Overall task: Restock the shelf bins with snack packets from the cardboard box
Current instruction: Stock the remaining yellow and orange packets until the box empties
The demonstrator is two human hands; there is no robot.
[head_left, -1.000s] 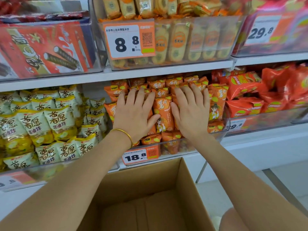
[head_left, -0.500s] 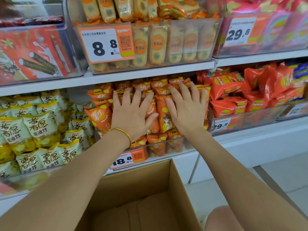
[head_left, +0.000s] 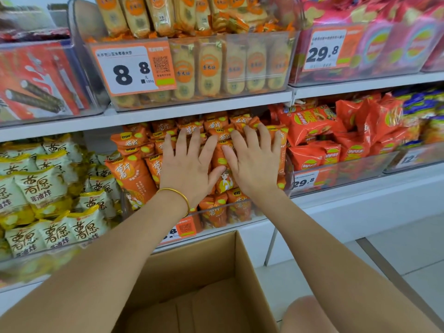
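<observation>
On the middle shelf, we press both palms flat against the heap of small orange snack packets in the clear plastic shelf bin. Our left hand, with a thin gold bangle at the wrist, and our right hand lie side by side, fingers spread and straight, gripping nothing. The packets fill the bin above its front wall; most stand roughly upright, long axis vertical, printed faces toward us, and a few at the left lean sideways. Below our forearms the brown cardboard box stands open, and only its bare folded bottom flaps show. Pale yellow-trimmed packets fill the bin to the left, and red crisp bags the one to the right.
</observation>
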